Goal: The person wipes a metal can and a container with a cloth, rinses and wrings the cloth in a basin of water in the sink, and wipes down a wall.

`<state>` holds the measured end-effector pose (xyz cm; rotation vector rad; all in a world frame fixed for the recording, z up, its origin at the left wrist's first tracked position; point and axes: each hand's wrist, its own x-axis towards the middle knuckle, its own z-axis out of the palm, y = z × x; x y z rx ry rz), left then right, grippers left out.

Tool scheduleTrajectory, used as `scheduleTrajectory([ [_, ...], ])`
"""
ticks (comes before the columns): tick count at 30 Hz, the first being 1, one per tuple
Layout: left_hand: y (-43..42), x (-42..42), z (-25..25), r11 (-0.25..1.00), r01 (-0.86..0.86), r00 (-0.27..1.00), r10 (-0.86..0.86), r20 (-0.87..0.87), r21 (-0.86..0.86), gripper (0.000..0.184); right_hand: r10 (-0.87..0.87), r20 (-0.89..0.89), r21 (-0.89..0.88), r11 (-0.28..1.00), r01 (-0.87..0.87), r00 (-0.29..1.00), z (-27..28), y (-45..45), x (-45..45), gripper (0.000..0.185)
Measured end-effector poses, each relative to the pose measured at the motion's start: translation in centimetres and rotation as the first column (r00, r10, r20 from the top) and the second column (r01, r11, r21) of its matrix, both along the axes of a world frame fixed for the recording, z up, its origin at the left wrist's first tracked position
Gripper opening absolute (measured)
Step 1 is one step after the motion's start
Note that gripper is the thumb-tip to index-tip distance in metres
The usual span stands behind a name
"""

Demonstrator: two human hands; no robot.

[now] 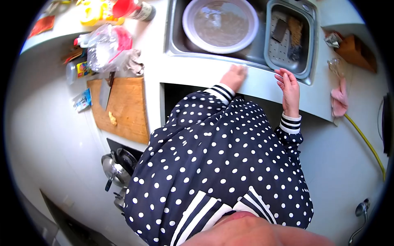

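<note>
My left hand (234,78) is at the front edge of the sink (174,45), below a pale round basin (186,30) of cloudy water. Motion blur smears its fingers, and whether they hold anything cannot be made out. To its right, my right hand (290,92) is raised by the counter edge, its palm partly showing. The fingers are loosely bent and a little apart, with nothing between them. Just above it is a grey drain basket (267,53) holding a dark block (280,30) and a brown scrubber (294,30).
At left, a wooden board (129,102) carries a knife (106,92) and a small pale-yellow piece (112,119). Above it are a clear plastic bag (100,49) and a cloth (134,63). Metal pots (115,170) stand lower left. A pink cloth (340,98) and yellow hose (367,141) are at right.
</note>
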<state>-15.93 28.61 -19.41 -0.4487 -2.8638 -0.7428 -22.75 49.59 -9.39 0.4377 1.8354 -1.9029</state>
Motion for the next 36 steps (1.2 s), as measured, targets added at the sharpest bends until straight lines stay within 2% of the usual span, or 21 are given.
scheduleTrajectory([
  [2, -6.4, 1.8, -0.7, 0.932, -0.35, 0.936, 0.346, 0.055, 0.093, 0.024, 0.02, -0.018, -0.026, 0.999, -0.021, 1.0, -0.1, -0.6, -0.3, 0.026],
  [3, -10.5, 2.2, 0.3, 0.912, -0.402, 0.915, 0.403, 0.0, -0.086, 0.011, 0.03, -0.025, -0.042, 0.999, -0.031, 0.999, -0.1, -1.1, -0.5, 0.026],
  [4, -14.3, 3.0, 0.6, 0.863, -0.492, 0.868, 0.474, -0.151, -0.117, 0.006, 0.04, -0.03, -0.053, 0.998, -0.041, 0.999, -0.1, -1.4, -0.6, 0.026],
  [5, -18.4, 4.2, -0.2, 0.772, -0.622, 0.771, 0.633, 0.071, -0.128, 0.009, 0.05, -0.038, -0.061, 0.997, -0.052, 0.998, 0.0, -1.6, -0.7, 0.026],
  [7, -23.4, 6.2, 0.0, 0.639, -0.665, 0.736, 0.65, -0.191, -0.388, 0.012, 0.072, -0.05, -0.06, 0.995, -0.075, 0.996, 0.3, -2.3, -0.7, 0.026],
  [8, -25.1, 6.5, -0.2, 0.561, -0.707, 0.678, 0.71, -0.19, -0.43, 0.016, 0.083, -0.054, -0.063, 0.994, -0.087, 0.995, 0.5, -2.7, -0.5, 0.026],
  [10, -26.8, 6.2, -2.1, 0.43, -0.857, 0.461, 0.886, -0.048, -0.285, 0.021, 0.094, -0.037, -0.079, 0.992, -0.096, 0.995, 0.4, -3.1, -0.2, 0.026],
  [11, -25.8, 6.2, -3.0, 0.382, -0.898, 0.382, 0.923, 0.045, -0.217, 0.024, 0.102, -0.028, -0.076, 0.992, -0.104, 0.994, 0.1, -3.2, 0.0, 0.026],
  [12, -23.2, 6.9, -1.6, 0.546, -0.657, 0.649, 0.76, -0.022, -0.52, 0.024, 0.111, -0.021, -0.073, 0.991, -0.112, 0.994, -0.3, -3.3, 0.2, 0.026],
  [16, -20.4, 6.9, 0.8, 0.665, -0.583, 0.768, 0.639, -0.049, -0.466, 0.028, 0.152, 0.022, -0.038, 0.988, -0.151, 0.988, -0.5, -4.8, 0.2, 0.025],
  [22, -24.5, 4.6, -0.9, 0.563, -0.69, 0.644, 0.765, -0.028, -0.455, 0.021, 0.278, -0.075, -0.083, 0.955, -0.284, 0.958, 1.4, -8.4, -1.3, 0.024],
  [23, -22.8, 5.9, 0.1, 0.504, -0.814, 0.489, 0.863, 0.128, -0.287, 0.026, 0.287, -0.083, -0.083, 0.952, -0.293, 0.955, 1.6, -8.7, -1.4, 0.024],
  [24, -21.8, 6.3, 0.5, 0.269, -0.958, 0.224, 0.918, 0.328, -0.101, 0.024, 0.295, -0.084, -0.083, 0.95, -0.302, 0.952, 1.6, -9.1, -1.4, 0.024],
  [25, -22.7, 7.0, 0.4, 0.503, -0.822, 0.473, 0.864, 0.172, -0.267, 0.023, 0.293, -0.074, -0.082, 0.951, -0.299, 0.953, 1.3, -9.3, -1.3, 0.024],
  [26, -23.3, 7.8, 0.0, 0.646, -0.613, 0.699, 0.712, 0.069, -0.455, 0.023, 0.311, -0.06, -0.076, 0.946, -0.315, 0.948, 1.1, -9.6, -1.1, 0.024],
  [29, -26.0, 3.4, 2.1, 0.602, -0.601, 0.678, 0.733, 0.064, -0.525, 0.028, 0.364, -0.06, -0.08, 0.926, -0.368, 0.929, 0.8, -10.9, -0.9, 0.024],
  [30, -26.6, 3.8, 0.0, 0.577, -0.634, 0.692, 0.721, -0.045, -0.515, 0.031, 0.386, -0.055, -0.088, 0.917, -0.39, 0.921, 1.0, -10.9, -0.4, 0.024],
  [32, -24.8, 5.8, -1.5, 0.546, -0.676, 0.572, 0.812, 0.115, -0.495, 0.032, 0.405, -0.086, -0.13, 0.901, -0.413, 0.91, 1.0, -12.1, -0.4, 0.024],
  [33, -24.5, 7.1, -1.9, 0.59, -0.695, 0.618, 0.782, 0.077, -0.412, 0.033, 0.41, -0.069, -0.106, 0.903, -0.415, 0.909, 1.3, -12.4, -0.3, 0.024],
  [34, -23.9, 7.4, 0.2, 0.629, -0.597, 0.707, 0.705, 0.044, -0.498, 0.035, 0.418, -0.074, -0.101, 0.9, -0.424, 0.905, 1.1, -12.7, -0.3, 0.024],
  [36, -25.1, 5.8, 0.9, 0.637, -0.595, 0.705, 0.707, 0.064, -0.49, 0.033, 0.452, -0.073, -0.075, 0.886, -0.457, 0.889, 0.7, -12.8, -0.5, 0.024],
])
